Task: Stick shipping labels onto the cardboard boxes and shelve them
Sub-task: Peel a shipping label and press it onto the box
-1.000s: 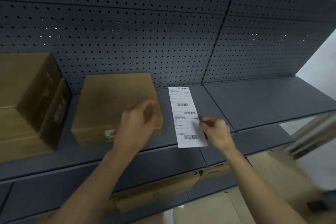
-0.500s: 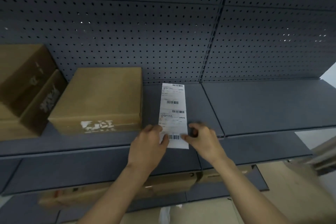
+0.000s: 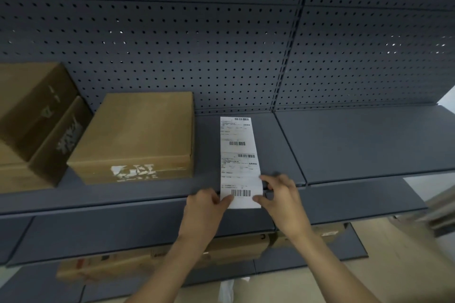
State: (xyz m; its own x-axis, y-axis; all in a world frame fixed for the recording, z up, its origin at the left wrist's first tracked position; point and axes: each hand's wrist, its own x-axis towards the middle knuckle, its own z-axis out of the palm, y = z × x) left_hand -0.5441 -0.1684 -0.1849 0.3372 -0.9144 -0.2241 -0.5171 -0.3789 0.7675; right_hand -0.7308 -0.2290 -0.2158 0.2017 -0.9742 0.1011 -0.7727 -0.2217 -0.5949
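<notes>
A long white strip of shipping labels [image 3: 240, 155] with several barcodes lies on the dark grey shelf [image 3: 357, 145], its near end over the shelf's front edge. My left hand [image 3: 205, 209] pinches the strip's lower left corner. My right hand [image 3: 280, 197] pinches its lower right edge. A flat cardboard box [image 3: 138, 138] with white print on its front stands on the shelf to the left of the strip, apart from both hands.
Two more cardboard boxes [image 3: 32, 118] stand stacked at the far left of the shelf. A perforated grey back panel [image 3: 172, 44] rises behind. Lower shelves [image 3: 98, 233] hold more cardboard boxes [image 3: 157, 258]. A pale floor shows at the bottom right.
My left hand left the flat box and came right to the strip's lower left corner. My right hand slid down the strip's right edge toward its lower end. The camera tilted slightly.
</notes>
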